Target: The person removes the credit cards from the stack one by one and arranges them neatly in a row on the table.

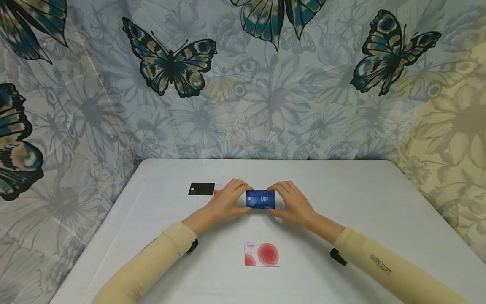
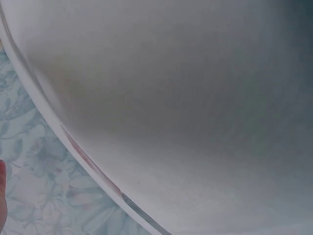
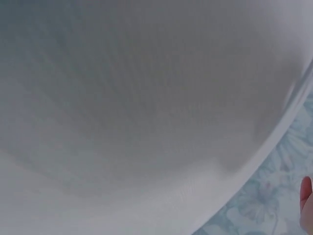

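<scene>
A blue card (image 1: 260,199) lettered VIP is held between both hands in the head view. My left hand (image 1: 224,200) grips its left side, thumb at the lower corner and fingers at the upper one. On the opposite side my right hand (image 1: 298,207) grips it the same way. Behind the left hand lie a black card (image 1: 202,188) and a pink card (image 1: 218,187), the latter partly covered by that hand. Closer to the front lies a white card (image 1: 262,254) with red circles. Each wrist view catches just a sliver of its hand.
A white-covered table (image 1: 159,219) spreads under the hands. Its far edge meets a wall (image 1: 228,126) hung with butterfly-and-flower cloth. In the left wrist view, the black card (image 2: 144,215) and pink card (image 2: 93,164) appear as thin strips near the table's edge.
</scene>
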`<move>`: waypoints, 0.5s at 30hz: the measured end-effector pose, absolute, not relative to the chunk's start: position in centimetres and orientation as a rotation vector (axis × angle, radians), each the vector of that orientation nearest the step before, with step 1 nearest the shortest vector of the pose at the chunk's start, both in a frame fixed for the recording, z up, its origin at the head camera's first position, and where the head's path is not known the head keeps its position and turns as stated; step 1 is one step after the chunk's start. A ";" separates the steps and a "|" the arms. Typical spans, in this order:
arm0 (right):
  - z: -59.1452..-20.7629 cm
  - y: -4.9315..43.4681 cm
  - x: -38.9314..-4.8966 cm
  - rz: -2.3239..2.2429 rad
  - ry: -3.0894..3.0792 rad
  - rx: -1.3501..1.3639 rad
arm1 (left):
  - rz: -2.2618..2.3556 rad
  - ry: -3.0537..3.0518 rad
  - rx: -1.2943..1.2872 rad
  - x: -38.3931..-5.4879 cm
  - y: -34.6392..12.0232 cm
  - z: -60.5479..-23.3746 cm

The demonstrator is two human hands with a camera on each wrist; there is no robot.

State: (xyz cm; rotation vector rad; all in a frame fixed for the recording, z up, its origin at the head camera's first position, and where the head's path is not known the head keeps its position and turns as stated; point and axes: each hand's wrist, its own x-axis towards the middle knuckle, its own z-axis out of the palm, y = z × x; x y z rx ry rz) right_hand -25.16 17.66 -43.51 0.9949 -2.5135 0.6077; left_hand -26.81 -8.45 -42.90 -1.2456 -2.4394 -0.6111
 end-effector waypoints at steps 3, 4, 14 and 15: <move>-43.6 17.6 -26.0 0.602 -2.509 1.003 | -0.609 -2.464 -1.232 -27.6 -8.5 -43.0; -43.6 17.6 -26.2 0.599 -2.513 1.003 | -0.608 -2.475 -1.227 -27.8 -8.5 -43.1; -43.8 17.2 -28.3 0.546 -2.577 1.006 | -0.580 -2.560 -1.179 -29.5 -8.8 -43.6; -43.8 17.2 -28.5 0.546 -2.586 1.002 | -0.583 -2.565 -1.178 -29.7 -8.8 -43.6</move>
